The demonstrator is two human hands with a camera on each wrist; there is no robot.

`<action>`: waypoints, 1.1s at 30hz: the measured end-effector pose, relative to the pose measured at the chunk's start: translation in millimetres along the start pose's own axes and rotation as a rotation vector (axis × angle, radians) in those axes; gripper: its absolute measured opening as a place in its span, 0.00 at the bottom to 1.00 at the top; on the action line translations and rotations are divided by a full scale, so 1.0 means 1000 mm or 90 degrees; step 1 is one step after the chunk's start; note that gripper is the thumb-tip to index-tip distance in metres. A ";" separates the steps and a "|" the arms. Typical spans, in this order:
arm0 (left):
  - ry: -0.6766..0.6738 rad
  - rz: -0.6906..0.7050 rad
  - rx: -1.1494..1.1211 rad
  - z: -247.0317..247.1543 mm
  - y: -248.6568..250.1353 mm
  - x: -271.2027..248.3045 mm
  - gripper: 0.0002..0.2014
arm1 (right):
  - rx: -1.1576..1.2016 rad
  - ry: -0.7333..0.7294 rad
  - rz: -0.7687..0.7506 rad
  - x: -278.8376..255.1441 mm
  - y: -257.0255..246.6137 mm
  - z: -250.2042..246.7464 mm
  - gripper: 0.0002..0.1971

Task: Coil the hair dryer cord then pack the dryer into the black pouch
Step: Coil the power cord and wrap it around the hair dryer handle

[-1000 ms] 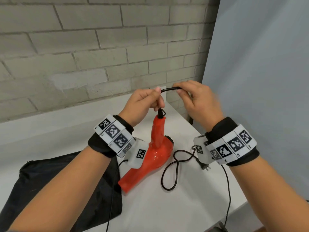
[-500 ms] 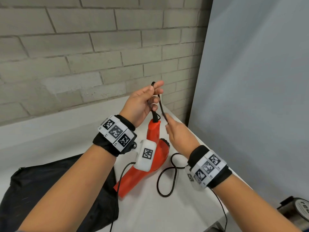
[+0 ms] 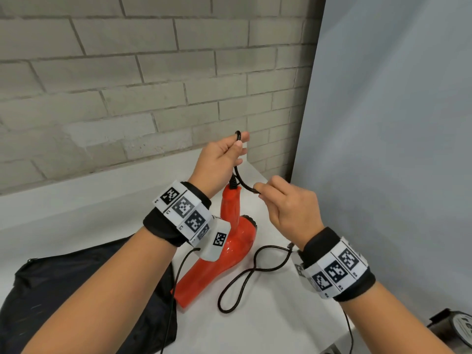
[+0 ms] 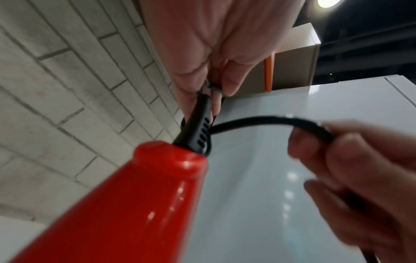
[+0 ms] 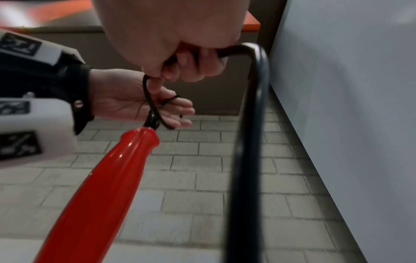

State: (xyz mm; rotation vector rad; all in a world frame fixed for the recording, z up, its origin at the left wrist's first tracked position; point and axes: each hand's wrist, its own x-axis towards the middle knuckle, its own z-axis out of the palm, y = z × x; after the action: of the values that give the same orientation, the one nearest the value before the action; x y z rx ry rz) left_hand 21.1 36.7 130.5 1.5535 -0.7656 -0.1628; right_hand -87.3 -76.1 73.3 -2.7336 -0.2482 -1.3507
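The left hand [image 3: 218, 159] pinches a small loop of thin, round black cord [image 3: 241, 181] above the glossy red dryer [image 3: 231, 251], which stands on the white table [image 3: 268, 325]. Right of it, the right hand [image 3: 293, 208] pinches the same cord; the limp black pouch [image 3: 76, 290] lies at near left.

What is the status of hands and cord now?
Left hand pinches cord loop. Right hand grips cord. Red hair dryer beside black pouch, unpacked.
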 end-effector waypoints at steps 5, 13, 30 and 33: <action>-0.061 0.015 0.111 0.004 0.004 -0.003 0.22 | -0.012 0.053 -0.032 0.041 0.009 -0.016 0.10; -0.156 -0.101 -0.083 0.010 0.013 -0.002 0.31 | 0.212 -0.040 0.169 0.079 0.032 -0.014 0.13; -0.091 -0.127 -0.431 0.002 -0.003 0.016 0.16 | 0.347 -0.362 0.240 0.009 0.002 0.028 0.28; -0.091 -0.111 -0.380 0.002 -0.004 0.013 0.16 | 0.267 -0.328 0.226 -0.005 0.004 0.030 0.23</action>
State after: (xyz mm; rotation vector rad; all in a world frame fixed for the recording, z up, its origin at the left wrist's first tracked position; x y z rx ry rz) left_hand 31.2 27.6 130.5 1.0421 -0.6165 -0.5826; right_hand -66.4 -75.8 51.6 -2.5426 -0.0567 -0.4356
